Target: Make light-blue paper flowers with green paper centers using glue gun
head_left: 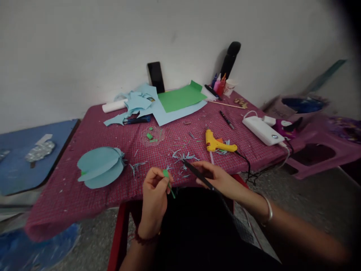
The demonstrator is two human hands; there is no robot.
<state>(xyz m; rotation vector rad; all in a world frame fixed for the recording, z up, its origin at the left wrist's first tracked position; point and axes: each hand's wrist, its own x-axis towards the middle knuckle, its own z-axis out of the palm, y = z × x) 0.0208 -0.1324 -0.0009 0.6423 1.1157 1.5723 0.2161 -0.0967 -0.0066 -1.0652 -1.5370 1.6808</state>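
well, taking the person's seat as the clock's centre, a round clear dish (144, 140) lies at about eleven o'clock with a few green paper bits (149, 136) on it. at one o'clock, by the wall, a white paper cup (229, 87) stands just beside small colour bottles (221, 86); i can't see into the cup. off the table at two o'clock sits a pinkish tub (278, 108), something dark blue inside it.

the left hand (156, 188) is nearly closed, thumb and fingers pinching a green strip (166, 173) just over the table's near edge. the right hand (214, 178) is half curled, gripping a long black tool (199, 174) whose tip points to ten o'clock, close over pale blue shreds (183, 156).

the green strip is slim, its wider end rising above the pinch and a thin tail hanging toward five o'clock. at ten o'clock rests a rounded blue paper piece (103, 167), layered like petals. a yellow glue gun (214, 143) lies at one o'clock, nearer than the bottles.
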